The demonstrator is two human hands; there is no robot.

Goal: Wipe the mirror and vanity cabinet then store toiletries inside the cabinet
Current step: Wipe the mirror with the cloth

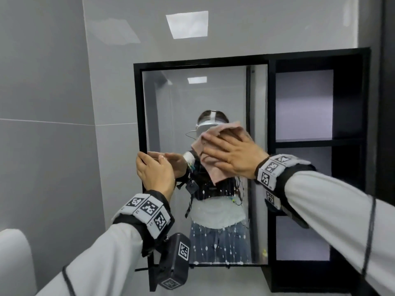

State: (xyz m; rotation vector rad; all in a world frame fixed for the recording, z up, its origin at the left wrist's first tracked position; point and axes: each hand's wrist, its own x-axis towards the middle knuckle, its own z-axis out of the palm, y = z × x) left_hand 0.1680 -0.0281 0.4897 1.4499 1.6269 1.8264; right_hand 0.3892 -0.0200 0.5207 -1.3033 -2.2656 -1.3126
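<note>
The mirror (pixel 213 97) is a door in a black frame on the wall cabinet (pixel 320 60). My right hand (pixel 233 154) lies flat on a pink cloth (pixel 213 169) and presses it against the glass at mid height. My left hand (pixel 155 170) grips the mirror door's left edge. White droplets and streaks cover the lower part of the glass. No toiletries are in view.
To the right of the mirror the cabinet has open black shelves (pixel 318 142) with nothing on them. Grey tiled wall (pixel 53 103) lies to the left. A white rounded object (pixel 15 259) sits at the bottom left.
</note>
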